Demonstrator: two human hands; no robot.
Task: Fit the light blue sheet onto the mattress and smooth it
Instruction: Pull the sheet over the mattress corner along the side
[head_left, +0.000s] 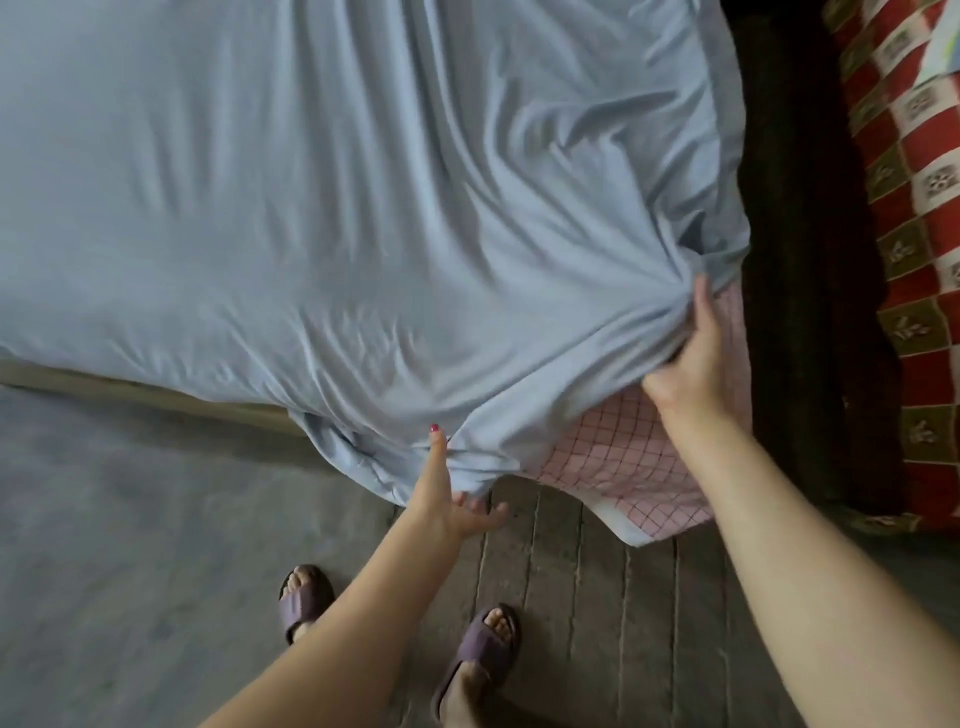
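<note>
sheet (311, 208) spread over the mattress (639, 467), filling upper left and centre; mattress corner bare at lower right, sticking out from under sheet edge. right hand (696, 358) at that corner, on bunched sheet above the bare part. left hand (447, 493) left of it, at the hanging sheet edge, thumb up against the cloth. floor (130, 519) below bed; two feet in slippers (480, 654) near bottom centre. patterned cloth (914, 208) at far right, dark gap between it and bed
</note>
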